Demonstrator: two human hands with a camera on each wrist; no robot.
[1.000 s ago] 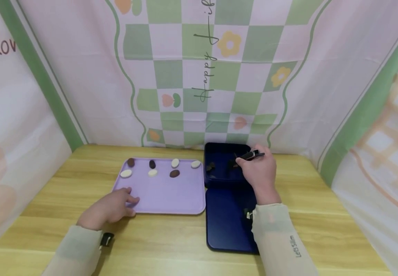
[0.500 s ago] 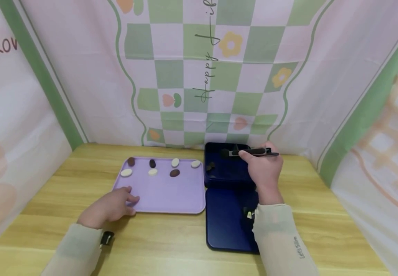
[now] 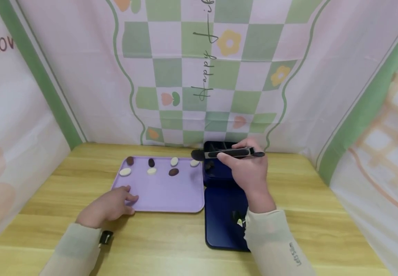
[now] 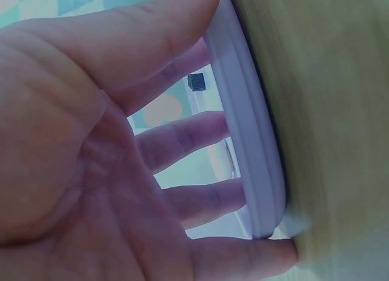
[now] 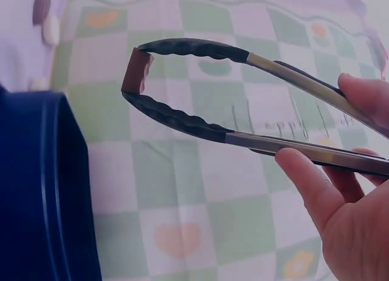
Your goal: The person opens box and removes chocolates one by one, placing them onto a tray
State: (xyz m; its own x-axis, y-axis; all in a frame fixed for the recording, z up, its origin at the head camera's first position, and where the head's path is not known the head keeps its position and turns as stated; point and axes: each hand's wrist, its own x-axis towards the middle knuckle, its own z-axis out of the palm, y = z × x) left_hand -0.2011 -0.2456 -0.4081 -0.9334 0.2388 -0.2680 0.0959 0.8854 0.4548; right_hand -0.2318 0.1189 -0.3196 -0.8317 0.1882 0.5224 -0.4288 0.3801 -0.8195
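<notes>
My left hand (image 3: 107, 207) rests at the near left corner of the lilac tray (image 3: 161, 197); in the left wrist view its spread fingers touch the tray's rim (image 4: 258, 153). My right hand (image 3: 250, 178) holds black-and-metal tongs (image 3: 228, 153), their tips above the tray's back right corner. In the right wrist view a brown piece (image 5: 135, 71) is pinched between the tong tips, beside the dark blue box (image 5: 27, 183). Several white and dark oval pieces, one a brown oval (image 3: 173, 172), lie in the back half of the tray.
The dark blue box (image 3: 219, 178) stands right of the tray, with dark pieces inside partly hidden by the tongs and hand. A flat dark blue lid (image 3: 219, 230) lies in front of it. A patterned cloth (image 3: 195, 76) hangs behind the wooden table (image 3: 161, 245).
My right hand and the tongs have moved left, bringing the tips from inside the box to above the tray's edge. The left hand has stayed on the tray.
</notes>
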